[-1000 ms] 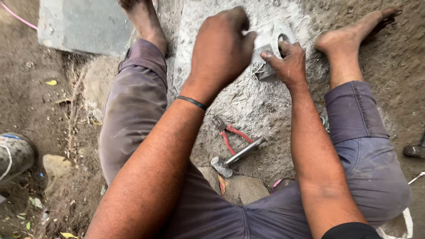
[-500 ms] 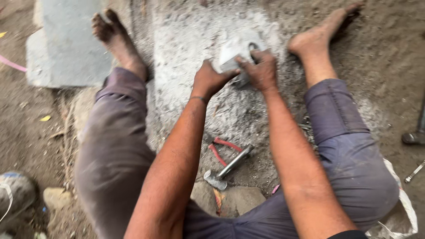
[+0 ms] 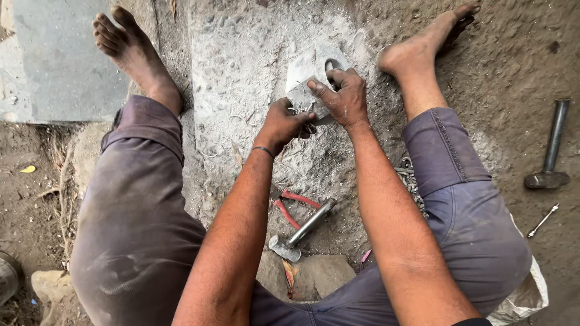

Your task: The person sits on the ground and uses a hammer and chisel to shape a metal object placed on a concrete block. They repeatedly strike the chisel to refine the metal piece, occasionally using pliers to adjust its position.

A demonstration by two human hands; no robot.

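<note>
I sit on the ground with my bare feet spread. A grey metal block (image 3: 305, 75) with a round hole near its top rests on the ash-covered ground between my legs. My right hand (image 3: 342, 96) grips the block from its right side, fingers over its face. My left hand (image 3: 283, 124) is closed at the block's lower edge, pinching small thin metal pieces there. What exactly the left fingers hold is too small to tell.
A small metal hammer (image 3: 302, 230) and red-handled pliers (image 3: 291, 208) lie between my knees. A larger hammer (image 3: 551, 148) and a thin metal rod (image 3: 542, 221) lie at the right. A grey stone slab (image 3: 51, 66) sits at the far left. A white sack (image 3: 524, 297) lies under my right thigh.
My left hand came down from above the block to its lower edge and closed there. The right hand kept its grip on the block. The view shifted nearer.
</note>
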